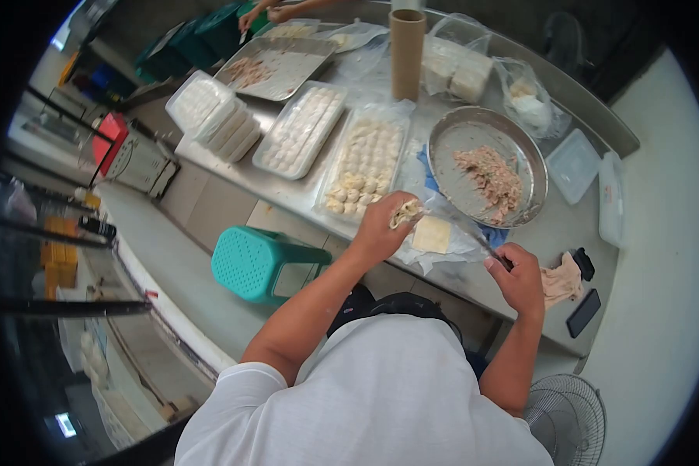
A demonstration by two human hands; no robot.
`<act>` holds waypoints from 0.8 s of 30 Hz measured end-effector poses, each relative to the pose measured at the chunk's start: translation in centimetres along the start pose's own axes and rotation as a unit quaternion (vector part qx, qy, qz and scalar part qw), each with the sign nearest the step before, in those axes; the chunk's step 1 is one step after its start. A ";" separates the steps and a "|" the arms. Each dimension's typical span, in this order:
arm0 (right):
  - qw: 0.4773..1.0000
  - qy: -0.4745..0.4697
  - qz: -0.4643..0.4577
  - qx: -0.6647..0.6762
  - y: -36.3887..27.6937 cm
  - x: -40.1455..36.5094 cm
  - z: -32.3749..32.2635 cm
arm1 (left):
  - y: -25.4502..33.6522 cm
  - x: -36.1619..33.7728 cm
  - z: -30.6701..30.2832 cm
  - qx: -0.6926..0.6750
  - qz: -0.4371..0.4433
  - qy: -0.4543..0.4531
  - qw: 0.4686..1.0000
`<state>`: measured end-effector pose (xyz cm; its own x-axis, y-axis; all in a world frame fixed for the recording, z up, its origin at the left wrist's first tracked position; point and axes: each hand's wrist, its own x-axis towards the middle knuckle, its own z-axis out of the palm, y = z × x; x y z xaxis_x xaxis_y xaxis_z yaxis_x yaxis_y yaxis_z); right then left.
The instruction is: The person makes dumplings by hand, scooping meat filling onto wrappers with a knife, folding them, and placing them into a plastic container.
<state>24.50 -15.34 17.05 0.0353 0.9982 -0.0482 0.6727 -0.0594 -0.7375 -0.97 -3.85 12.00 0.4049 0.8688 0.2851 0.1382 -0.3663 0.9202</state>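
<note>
Left hand cupped, right hand fisted.

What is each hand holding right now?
Left hand: closed on a filled dumpling wrapper.
Right hand: closed on a thin stick.

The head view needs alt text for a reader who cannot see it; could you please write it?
A person's left hand holds a half-folded dumpling while the right hand grips a thin utensil at a steel table. Ahead lie a round pan of minced filling and rows of finished dumplings.
</note>
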 end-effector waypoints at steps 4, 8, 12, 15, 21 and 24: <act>0.968 0.004 0.060 0.244 -0.2 0.9 6.3 | -0.8 -1.3 3.0 -0.191 -0.167 0.017 0.967; 0.825 -0.003 0.102 0.556 -2.6 1.7 11.6 | 0.3 -1.5 5.2 -0.373 -0.179 0.015 0.910; 0.764 0.061 0.122 0.631 -3.7 3.5 12.7 | -0.7 -0.4 1.8 -0.247 -0.122 -0.057 0.960; 0.731 0.066 0.143 0.664 -4.2 4.2 13.0 | -2.5 0.3 -1.3 -0.075 0.047 -0.117 0.989; 0.770 0.020 0.202 0.605 -5.5 5.7 16.4 | -6.9 2.6 -8.9 0.045 0.105 -0.229 0.967; 0.826 0.062 0.240 0.506 -4.7 6.6 18.9 | -11.5 5.2 -14.0 0.151 0.018 -0.203 0.967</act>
<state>7.59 -8.61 7.51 0.2367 0.8475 -0.4751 -0.4000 -0.3606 -0.8426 -13.07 9.55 6.60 0.7275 0.6738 0.1297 0.3506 -0.5275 0.7738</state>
